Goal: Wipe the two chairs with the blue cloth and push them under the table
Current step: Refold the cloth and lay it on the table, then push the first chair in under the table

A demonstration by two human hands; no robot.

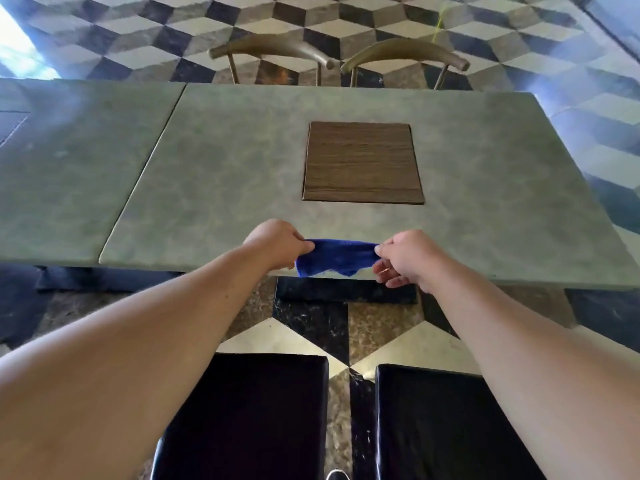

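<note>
1. The left hand point(277, 242) and right hand point(403, 259) each pinch one end of the blue cloth point(337, 257), stretching it taut between them at the near edge of the grey surface point(214, 188).
2. Just beyond the hands, a wooden inset panel point(362, 162) sits in the surface.
3. Below the forearms stand two black chair seats point(249, 417), apart from the surface.

**Stone, Leather, Cloth and Wood**

The table point(242, 161) has a matt, mottled grey-green top that looks like stone, with a grained wooden panel point(363, 162) set into it. The blue cloth point(337, 257) is soft and fuzzy. Both black chair seats point(249, 410) point(446, 424) are glossy, perhaps leather or vinyl. The far chairs point(273, 50) have smooth wooden backrests on thin metal rods. The floor point(311, 330) is polished marble-like tile.
</note>
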